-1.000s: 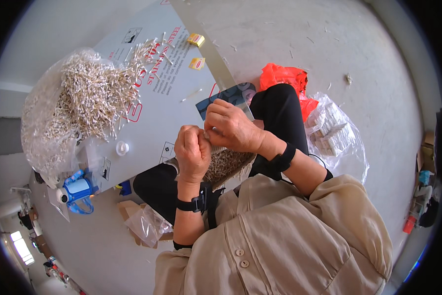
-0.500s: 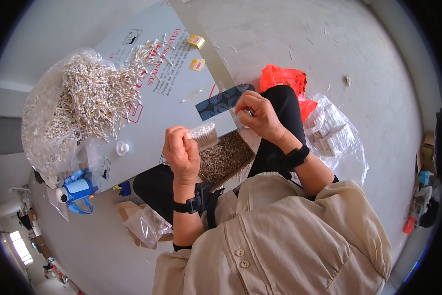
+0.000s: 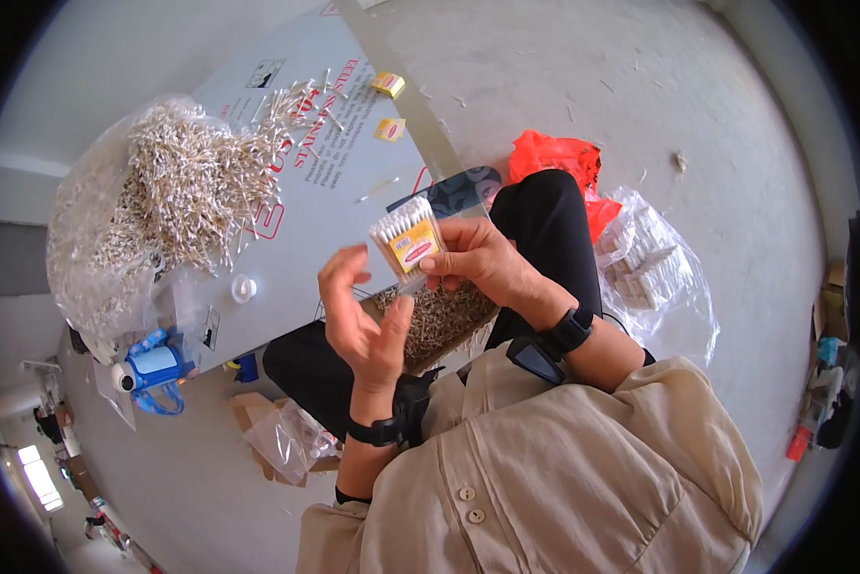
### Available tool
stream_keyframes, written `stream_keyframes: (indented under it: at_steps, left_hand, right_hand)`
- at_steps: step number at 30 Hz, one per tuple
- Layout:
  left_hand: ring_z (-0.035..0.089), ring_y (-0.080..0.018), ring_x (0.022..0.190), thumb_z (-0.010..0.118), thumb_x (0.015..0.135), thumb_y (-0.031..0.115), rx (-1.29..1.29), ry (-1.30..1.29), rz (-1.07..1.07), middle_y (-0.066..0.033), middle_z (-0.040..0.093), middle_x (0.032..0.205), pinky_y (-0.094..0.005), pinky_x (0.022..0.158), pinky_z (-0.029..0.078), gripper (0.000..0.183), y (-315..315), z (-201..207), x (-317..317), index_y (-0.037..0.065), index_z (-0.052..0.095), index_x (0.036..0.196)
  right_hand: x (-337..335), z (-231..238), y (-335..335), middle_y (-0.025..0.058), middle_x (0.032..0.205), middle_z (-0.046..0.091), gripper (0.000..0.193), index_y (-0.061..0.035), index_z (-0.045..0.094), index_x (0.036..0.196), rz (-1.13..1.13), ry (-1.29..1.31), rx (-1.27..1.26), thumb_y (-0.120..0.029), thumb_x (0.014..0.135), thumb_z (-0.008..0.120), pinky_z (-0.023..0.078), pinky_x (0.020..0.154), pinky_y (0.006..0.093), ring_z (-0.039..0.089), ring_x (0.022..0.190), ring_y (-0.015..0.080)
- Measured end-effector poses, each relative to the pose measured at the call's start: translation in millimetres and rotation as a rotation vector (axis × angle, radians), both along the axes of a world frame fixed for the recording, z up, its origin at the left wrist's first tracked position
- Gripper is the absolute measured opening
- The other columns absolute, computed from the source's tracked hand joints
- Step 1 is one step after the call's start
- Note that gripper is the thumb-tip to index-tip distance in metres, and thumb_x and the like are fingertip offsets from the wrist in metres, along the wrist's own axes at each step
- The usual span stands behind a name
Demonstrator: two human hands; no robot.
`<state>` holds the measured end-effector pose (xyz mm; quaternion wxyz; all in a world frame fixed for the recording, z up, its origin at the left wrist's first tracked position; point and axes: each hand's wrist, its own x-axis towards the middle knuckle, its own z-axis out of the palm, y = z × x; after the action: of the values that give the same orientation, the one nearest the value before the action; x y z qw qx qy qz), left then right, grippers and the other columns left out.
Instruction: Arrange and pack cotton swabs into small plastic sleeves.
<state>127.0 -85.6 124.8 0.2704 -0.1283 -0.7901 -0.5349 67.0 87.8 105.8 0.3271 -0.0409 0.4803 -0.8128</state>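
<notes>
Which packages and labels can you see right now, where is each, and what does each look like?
Cotton swab packet: in the right hand, clear, with a yellow and red label.
Two small labels: on the grey board, yellow with red.
Big clear bag: far left, full of loose swabs.
Clear bag of filled packets: right, on the floor.
Left hand: open, beside the packet.
</notes>
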Motion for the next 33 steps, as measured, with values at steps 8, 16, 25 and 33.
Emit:
stream_keyframes:
  at_steps: [8,16,25,33]
  left_hand:
    - [0.059,-0.0199,0.101,0.083,0.074,0.018,0.282,-0.328,-0.139,-0.008,0.063,0.113,-0.0314,0.088,0.047,0.044,7,29,-12,0.0,0.065,0.11]
    - [0.064,-0.0237,0.089,0.083,0.073,0.016,0.067,-0.009,-0.138,-0.006,0.069,0.091,-0.0334,0.079,0.052,0.033,9,24,-17,0.001,0.068,0.098]
    - [0.062,-0.0256,0.091,0.084,0.072,0.023,-0.015,0.032,-0.168,-0.0061,0.07,0.092,-0.0365,0.084,0.05,0.034,7,30,-21,0.003,0.069,0.095]
    - [0.061,-0.026,0.094,0.084,0.071,0.025,-0.006,0.045,-0.153,-0.0063,0.07,0.094,-0.0376,0.085,0.05,0.039,6,31,-21,0.002,0.069,0.098]
  right_hand:
    - [9,-2,-9,-0.0019,0.093,0.067,0.02,0.0008,0.068,0.105,0.009,0.26,-0.093,-0.003,0.086,0.071,0.048,0.072,0.02,0.058,0.085,0.0022]
    - [11,5,-12,0.0006,0.096,0.067,0.029,0.001,0.067,0.114,-0.062,0.403,-0.091,0.002,0.085,0.069,0.052,0.082,0.0217,0.06,0.091,0.005]
    - [15,9,-11,0.0009,0.095,0.068,0.023,0.0009,0.067,0.108,-0.069,0.431,-0.006,0.006,0.086,0.065,0.05,0.079,0.0226,0.058,0.088,0.0046]
    - [16,6,-12,0.0021,0.096,0.069,0.026,0.0011,0.067,0.111,-0.079,0.388,-0.044,0.006,0.086,0.065,0.051,0.081,0.0233,0.06,0.09,0.006]
